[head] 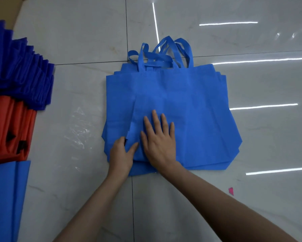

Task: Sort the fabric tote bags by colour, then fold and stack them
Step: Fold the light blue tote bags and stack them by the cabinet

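Along the left, folded dark-blue fabric bags [24, 72], orange fabric bags [10, 126] and light-blue fabric bags [5, 198] look done. The left hand [121, 153] pinches the central light-blue tote pile's [199, 102] fold, and the right hand [158, 139] presses it flat-fingered.

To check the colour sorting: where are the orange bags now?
Head view, left edge: the orange bags lie between the dark blue pile above and light blue fabric below.

I see the light-blue tote bags [199, 102] piled flat mid-floor, handles [164, 53] at the far end (top one's left edge folded inward). At left lie the dark-blue stack [24, 75], orange stack [10, 128], light-blue stack [5, 198].
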A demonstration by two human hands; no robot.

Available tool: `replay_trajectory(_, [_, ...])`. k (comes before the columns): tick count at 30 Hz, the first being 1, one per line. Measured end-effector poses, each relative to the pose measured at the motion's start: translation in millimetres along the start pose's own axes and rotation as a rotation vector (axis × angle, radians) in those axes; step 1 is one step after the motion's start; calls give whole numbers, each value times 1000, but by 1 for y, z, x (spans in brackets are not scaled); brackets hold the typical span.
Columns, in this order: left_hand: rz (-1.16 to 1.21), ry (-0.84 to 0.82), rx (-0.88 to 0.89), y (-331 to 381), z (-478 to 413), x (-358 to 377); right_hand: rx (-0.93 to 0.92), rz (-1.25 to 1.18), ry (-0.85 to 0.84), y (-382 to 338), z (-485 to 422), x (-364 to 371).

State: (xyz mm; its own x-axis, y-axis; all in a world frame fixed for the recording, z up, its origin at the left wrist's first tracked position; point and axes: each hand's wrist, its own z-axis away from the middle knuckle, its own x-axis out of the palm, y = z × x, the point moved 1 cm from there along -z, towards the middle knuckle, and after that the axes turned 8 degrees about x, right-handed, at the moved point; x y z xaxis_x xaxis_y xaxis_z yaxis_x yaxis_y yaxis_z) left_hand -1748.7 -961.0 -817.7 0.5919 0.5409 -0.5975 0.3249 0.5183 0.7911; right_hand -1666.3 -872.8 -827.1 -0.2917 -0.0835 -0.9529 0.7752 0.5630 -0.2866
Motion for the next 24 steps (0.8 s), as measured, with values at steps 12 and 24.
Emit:
replay_trajectory(12, [-181, 7, 28, 6, 9, 0, -18, 83, -121, 75, 22, -3])
replay_trajectory(24, [-793, -59, 317, -11, 24, 58, -451, 130, -194, 60, -37, 4])
